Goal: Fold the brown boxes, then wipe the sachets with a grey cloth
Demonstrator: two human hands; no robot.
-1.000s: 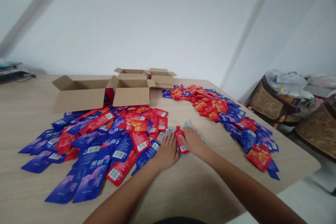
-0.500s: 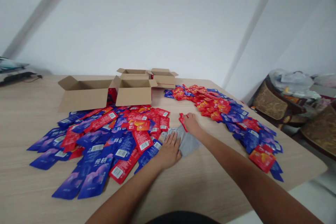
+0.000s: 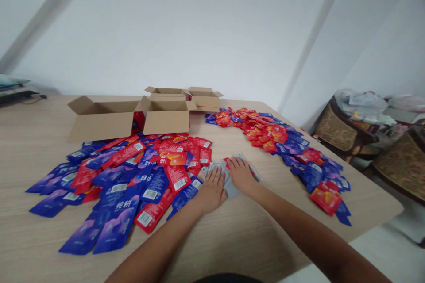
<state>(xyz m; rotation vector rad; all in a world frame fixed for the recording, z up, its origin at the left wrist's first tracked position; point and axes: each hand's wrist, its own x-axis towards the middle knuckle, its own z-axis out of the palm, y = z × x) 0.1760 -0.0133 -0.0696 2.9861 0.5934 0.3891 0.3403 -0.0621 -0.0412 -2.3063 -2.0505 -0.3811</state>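
Observation:
My left hand lies flat on a grey cloth, fingers stretched out over its left part. To its right, my right hand rests with extended fingers on a red packet lying on the same cloth. Most of that packet is hidden under the palm and fingers; only red edges show. Close to my left hand, on its left, spreads a loose heap of red packets and blue packets, many with white barcode labels up.
Open cardboard boxes stand behind the left heap, among them a wide box and a smaller box. A curved band of red and blue packets runs along the table's right side. Patterned chairs with plastic bags stand beyond the edge.
My right hand has come down toward me, laying the red packet it held onto the cloth and flattening over it. The left hand stays on the cloth. The view has shifted slightly.

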